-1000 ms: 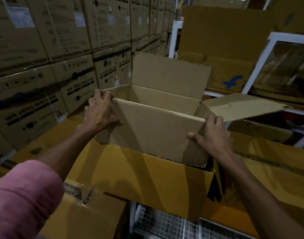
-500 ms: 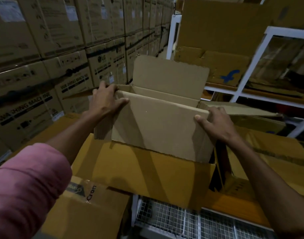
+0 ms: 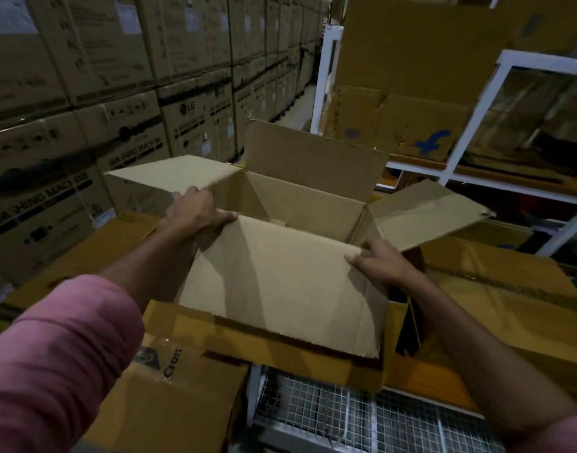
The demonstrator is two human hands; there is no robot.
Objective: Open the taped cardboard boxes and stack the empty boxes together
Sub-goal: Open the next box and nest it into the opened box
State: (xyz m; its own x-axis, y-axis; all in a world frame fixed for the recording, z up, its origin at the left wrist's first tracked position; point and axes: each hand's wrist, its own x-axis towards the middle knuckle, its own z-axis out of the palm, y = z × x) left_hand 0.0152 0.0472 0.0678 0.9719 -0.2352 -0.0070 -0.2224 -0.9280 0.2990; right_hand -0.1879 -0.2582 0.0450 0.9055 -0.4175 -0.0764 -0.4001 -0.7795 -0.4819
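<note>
An open, empty cardboard box (image 3: 280, 282) sits inside a larger yellowish box (image 3: 280, 348) at the centre. All of its flaps are spread: left, far and right ones stand out, and the near flap hangs toward me. My left hand (image 3: 195, 214) grips the box's near left corner, thumb on the near flap's top edge. My right hand (image 3: 375, 259) holds the near right corner, fingers curled over the rim.
Stacked washing machine cartons (image 3: 84, 125) form a wall on the left. A white metal rack (image 3: 476, 132) with flattened cardboard stands at the right. Another brown box (image 3: 169, 397) lies at lower left, a wire mesh surface (image 3: 346, 416) below, more cardboard (image 3: 509, 289) to the right.
The box has sunk lower into the larger box and tilted toward me. Its left flap has swung out into view. Both hands kept their hold on the near corners.
</note>
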